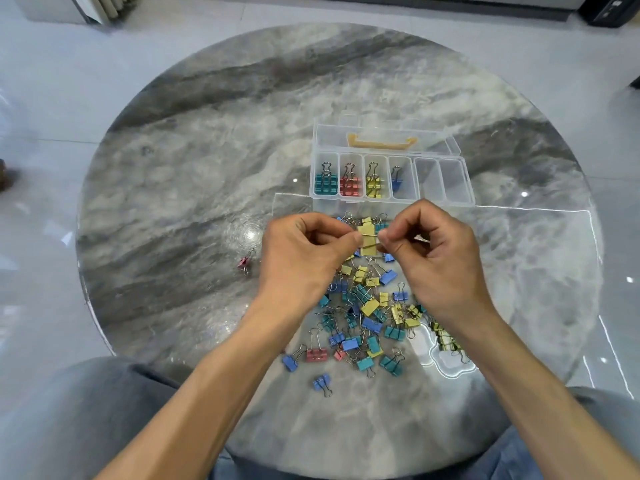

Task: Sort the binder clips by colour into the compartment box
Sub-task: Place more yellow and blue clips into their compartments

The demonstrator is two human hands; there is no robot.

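Nearest me: grey trouser knees, at the round marble desk point(194, 161) edge. On the desk: loose pile of binder clips point(363, 317), blue, teal, yellow, a few pink, spread between my forearms. One stray pink clip point(244, 264) lies apart to the left. Above the pile: my left hand point(304, 254) and right hand point(433, 258), fingers curled, together pinching a yellow binder clip point(367, 240) by its wire handles. Beyond: clear compartment box point(391, 180), lid open; compartments left to right hold teal, pink, yellow, blue clips; the last two hold nothing.
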